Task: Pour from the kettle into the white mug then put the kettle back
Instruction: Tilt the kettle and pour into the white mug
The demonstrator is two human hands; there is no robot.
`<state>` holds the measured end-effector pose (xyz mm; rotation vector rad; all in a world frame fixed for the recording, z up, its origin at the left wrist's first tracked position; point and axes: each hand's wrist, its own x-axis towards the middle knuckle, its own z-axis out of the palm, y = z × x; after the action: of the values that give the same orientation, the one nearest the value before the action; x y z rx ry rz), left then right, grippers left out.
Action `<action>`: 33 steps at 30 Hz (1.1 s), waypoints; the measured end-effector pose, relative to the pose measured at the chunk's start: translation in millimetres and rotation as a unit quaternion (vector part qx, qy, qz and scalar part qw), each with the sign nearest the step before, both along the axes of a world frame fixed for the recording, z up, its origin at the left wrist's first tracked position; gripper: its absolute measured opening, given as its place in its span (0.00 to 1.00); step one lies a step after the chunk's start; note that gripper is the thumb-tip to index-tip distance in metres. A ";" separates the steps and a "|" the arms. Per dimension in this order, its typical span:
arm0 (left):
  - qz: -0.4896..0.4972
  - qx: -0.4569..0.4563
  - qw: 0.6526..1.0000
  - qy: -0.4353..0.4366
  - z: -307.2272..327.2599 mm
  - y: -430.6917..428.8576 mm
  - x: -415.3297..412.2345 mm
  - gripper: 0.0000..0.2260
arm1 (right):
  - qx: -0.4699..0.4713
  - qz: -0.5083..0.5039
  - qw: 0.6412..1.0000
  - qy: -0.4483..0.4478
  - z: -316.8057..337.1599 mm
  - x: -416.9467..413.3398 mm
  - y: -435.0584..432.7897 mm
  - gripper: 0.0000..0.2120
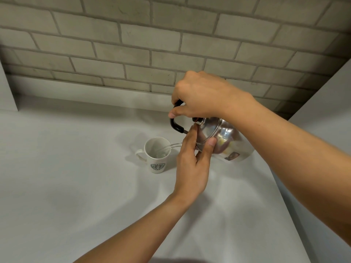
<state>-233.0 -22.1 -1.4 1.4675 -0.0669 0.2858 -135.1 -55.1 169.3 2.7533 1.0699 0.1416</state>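
A shiny steel kettle (pixel 227 141) is tipped over to the left above the counter. My right hand (pixel 199 95) is closed around its black handle (pixel 175 126) from above. My left hand (pixel 191 164) presses flat against the kettle's lid (pixel 208 130), thumb on the lid's rim. A clear stream of water (pixel 173 146) runs from the kettle, whose spout is hidden behind my left hand, into the white mug (pixel 156 155). The mug stands upright just left of the kettle, with a green round logo on its front and its handle to the left.
The grey-white counter (pixel 76 177) spreads to the left and front. A brick-pattern wall (pixel 133 54) runs along the back, with a low ledge at its foot. A white panel (pixel 326 103) rises at the right, and the counter's edge falls away at the lower right.
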 end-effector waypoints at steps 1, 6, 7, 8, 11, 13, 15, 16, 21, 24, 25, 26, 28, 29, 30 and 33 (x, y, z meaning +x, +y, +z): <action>-0.001 -0.002 1.000 -0.001 0.3 0.2 0.1 0.27 | -0.003 0.001 1.000 -0.001 0.4 0.1 0.1 0.21; -0.001 -0.012 1.000 0.005 1.3 -1.0 -0.3 0.29 | -0.009 0.002 1.000 -0.008 1.0 -0.2 2.0 0.22; -0.002 -0.015 1.000 0.003 1.1 -1.1 -0.3 0.29 | -0.010 0.003 1.000 -0.009 1.0 -0.3 2.5 0.22; -0.003 -0.017 1.000 0.003 1.1 -1.0 -0.2 0.29 | -0.011 0.004 1.000 -0.010 1.1 -0.4 2.9 0.22; -0.001 -0.021 1.000 0.001 2.1 -0.3 -0.6 0.28 | -0.010 0.003 1.000 -0.011 1.8 -0.5 4.3 0.22; -0.002 -0.021 1.000 -0.002 1.8 -0.1 -0.4 0.26 | -0.010 0.002 1.000 -0.010 2.3 -0.7 5.0 0.22; -0.003 -0.026 1.000 -0.003 1.0 0.1 -0.5 0.24 | -0.010 0.002 1.000 -0.010 2.2 -1.1 5.8 0.22; -0.003 -0.028 1.000 -0.003 1.3 0.3 -0.4 0.23 | -0.010 0.001 1.000 -0.010 2.2 -1.3 6.3 0.22; -0.005 -0.030 1.000 0.005 2.7 2.0 0.1 0.18 | -0.014 -0.001 1.000 -0.005 2.1 -2.2 8.6 0.22; -0.007 -0.035 0.999 0.007 0.3 3.0 0.1 0.24 | -0.011 -0.001 1.000 -0.001 1.8 -3.7 9.9 0.22; -0.008 -0.037 0.999 0.007 -1.1 3.4 0.3 0.25 | -0.010 -0.002 1.000 0.000 1.6 -4.4 10.4 0.22; -0.009 -0.038 0.999 0.009 -1.9 3.9 0.2 0.25 | -0.010 -0.004 1.000 0.001 1.2 -4.9 10.7 0.22; -0.005 -0.034 0.999 0.010 -2.1 5.2 -0.6 0.25 | -0.010 -0.006 1.000 0.005 0.5 -5.6 10.8 0.22; -0.003 -0.029 1.000 0.012 -2.6 6.1 -1.0 0.23 | -0.008 -0.008 1.000 0.009 0.1 -5.9 10.6 0.22; -0.003 -0.024 1.000 0.015 -3.0 7.0 -0.9 0.22 | -0.006 -0.009 1.000 0.014 -0.5 -6.1 10.3 0.21; -0.007 -0.009 1.000 0.015 -8.1 10.3 -0.6 0.24 | 0.006 -0.009 1.000 0.024 -3.2 -6.4 8.7 0.21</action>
<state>-233.6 -11.8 -9.5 1.4524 -0.0510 0.2520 -141.4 -46.4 166.0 2.7904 1.0578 0.0808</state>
